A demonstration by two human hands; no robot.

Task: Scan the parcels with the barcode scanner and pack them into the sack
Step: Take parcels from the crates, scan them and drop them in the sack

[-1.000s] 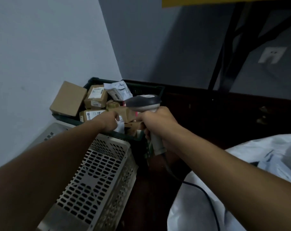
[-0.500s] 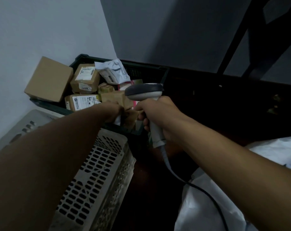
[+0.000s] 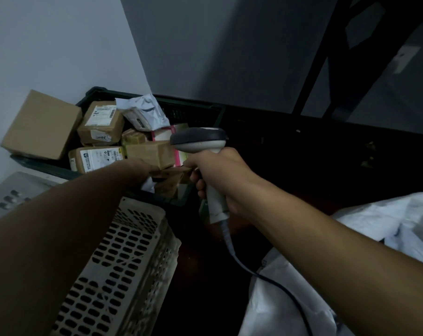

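Parcels matt brown cardboard with paper labels, scanner smooth plastic, near crate perforated pale plastic, sack crinkled white woven-looking plastic.

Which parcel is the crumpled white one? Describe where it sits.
Find the dark crate in the wall corner, full of parcels. At its far edge lies the white bag, beside a labelled brown box. It alone is soft, wrinkled plastic; the others are cardboard.

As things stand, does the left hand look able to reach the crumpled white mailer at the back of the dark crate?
Probably yes: the left hand is already inside the dark crate, and the white mailer lies uncovered on top.
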